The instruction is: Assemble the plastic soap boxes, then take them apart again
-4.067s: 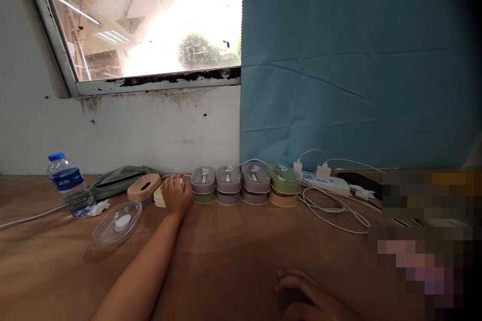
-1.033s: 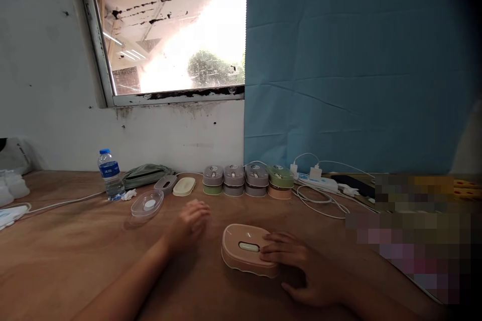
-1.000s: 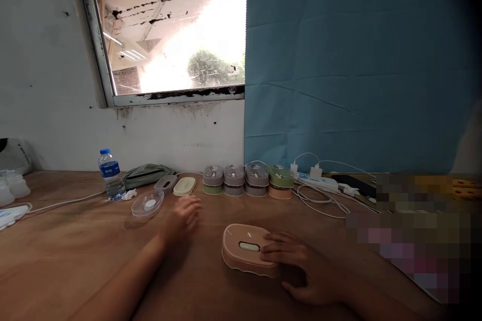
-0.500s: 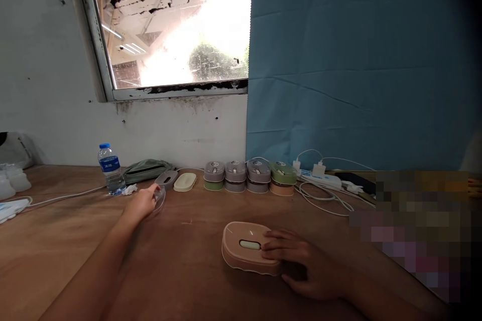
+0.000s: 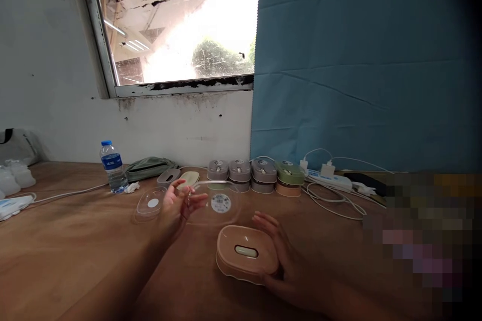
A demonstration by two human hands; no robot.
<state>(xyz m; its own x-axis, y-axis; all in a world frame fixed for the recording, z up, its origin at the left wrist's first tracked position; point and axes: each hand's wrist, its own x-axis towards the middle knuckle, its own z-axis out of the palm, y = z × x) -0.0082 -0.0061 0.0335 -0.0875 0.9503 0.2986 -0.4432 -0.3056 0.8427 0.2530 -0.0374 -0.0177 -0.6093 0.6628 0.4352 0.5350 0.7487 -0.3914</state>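
My left hand (image 5: 179, 210) is raised over the table, its fingers pinched on the left edge of a clear plastic cover (image 5: 235, 213). This cover is tilted and carries a round white printed label. In front of me sits a peach-coloured rounded box (image 5: 246, 238) with a pale oval insert in its top. My right hand (image 5: 282, 256) rests along the box's right side, fingers spread and the thumb near its front edge. Left of my left hand a second clear cover (image 5: 145, 203), with a white round sticker, lies on the table.
Several stacked boxes (image 5: 239, 170) in grey and green line the wall side. A grey lid (image 5: 168, 176) and a cream lid (image 5: 190, 179) lie left of them. Further left are a green pouch (image 5: 150, 168) and a water bottle (image 5: 114, 168). A power strip (image 5: 331, 179) with cables sits right.
My left hand has lifted a clear cover from the back left and brought it right, near the peach box. My right hand's fingers have come off the box's top to its side.
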